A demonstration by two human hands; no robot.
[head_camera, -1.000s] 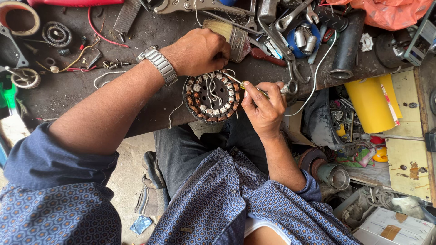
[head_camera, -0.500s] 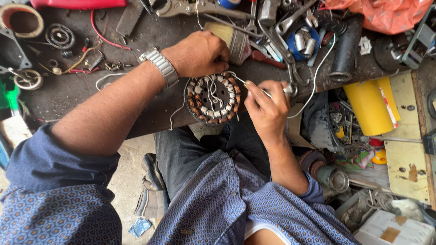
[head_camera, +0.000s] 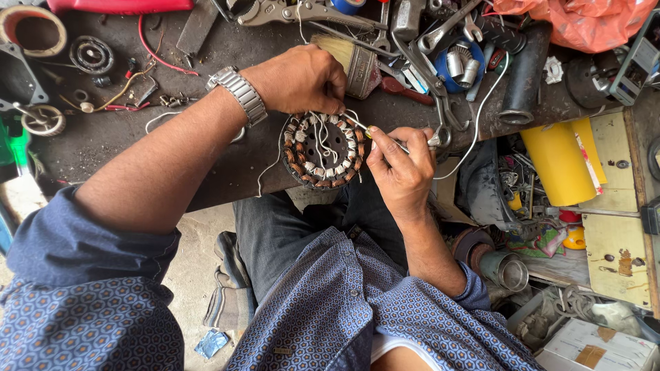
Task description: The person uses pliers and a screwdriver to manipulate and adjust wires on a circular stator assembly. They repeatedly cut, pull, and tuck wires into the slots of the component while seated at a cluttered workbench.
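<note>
Round wound stator (head_camera: 323, 151) – copper coils around the ring, white leads across its face – sits at the near edge of the dark workbench (head_camera: 227, 148), above the person's lap. Left hand (head_camera: 299, 79) rests on the stator's far rim, fingers curled together and pressed on the top edge, steadying it; metal wristwatch (head_camera: 237, 95) on that wrist. Right hand (head_camera: 399, 168) is just beside the stator's right side, thumb and forefinger pinched on a thin white wire (head_camera: 474, 117) with a yellowish tip at the coil edge; other fingers folded in. The wire loops off to the right and up over the bench.

Behind the left hand – a paintbrush (head_camera: 350, 62) lying flat, touching the clutter of pliers (head_camera: 302, 12), wrenches and sockets. Black cylinder (head_camera: 522, 75) stands out on the right, orange plastic bag (head_camera: 584, 20) at the top corner. Yellow roll (head_camera: 557, 161) lies below the bench edge on the right. Bearing ring (head_camera: 91, 55) far left, well apart from the hands.
</note>
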